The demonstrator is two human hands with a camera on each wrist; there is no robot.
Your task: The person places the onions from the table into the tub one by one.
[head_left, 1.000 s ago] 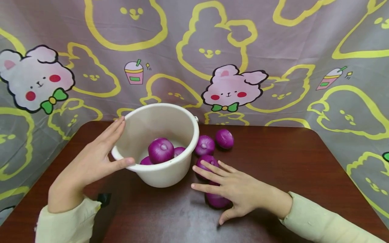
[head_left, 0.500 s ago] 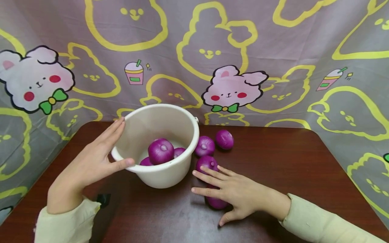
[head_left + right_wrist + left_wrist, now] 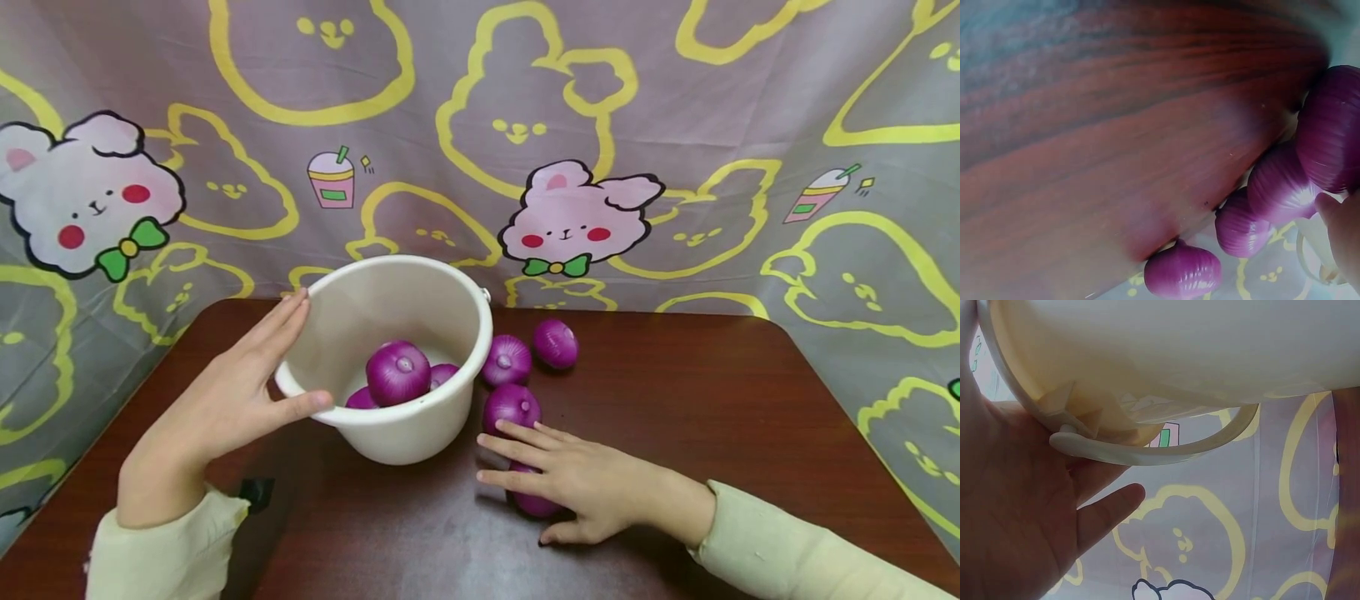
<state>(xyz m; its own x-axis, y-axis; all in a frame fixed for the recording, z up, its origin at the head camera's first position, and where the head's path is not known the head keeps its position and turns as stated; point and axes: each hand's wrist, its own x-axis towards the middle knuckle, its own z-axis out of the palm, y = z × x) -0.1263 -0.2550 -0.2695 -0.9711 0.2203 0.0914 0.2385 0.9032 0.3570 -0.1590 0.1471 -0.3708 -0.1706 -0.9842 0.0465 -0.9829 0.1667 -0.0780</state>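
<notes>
A cream bucket (image 3: pixel 405 433) stands on the table with several red onions (image 3: pixel 397 372) inside. My left hand (image 3: pixel 225 400) rests against its left side, fingers straight along the rim and thumb touching the rim nearer me. In the left wrist view, the bucket's handle (image 3: pixel 1160 454) hangs by the palm. Spread fingers of my right hand (image 3: pixel 592 483) lie over the nearest loose onion (image 3: pixel 534 500), partly hiding it. Just beyond the fingertips is a second onion (image 3: pixel 512 408). Contact under the palm is hidden.
Two further onions sit right of the bucket: one close beside it (image 3: pixel 506 361), another farther back (image 3: pixel 555 343). The dark wooden table (image 3: pixel 675 392) ends at a patterned curtain (image 3: pixel 450 125). A small black patch (image 3: pixel 257 493) lies near the left sleeve.
My right hand has moved slightly down toward me, and its thumb is drawn in a little. The left hand, bucket and onions look unmoved.
</notes>
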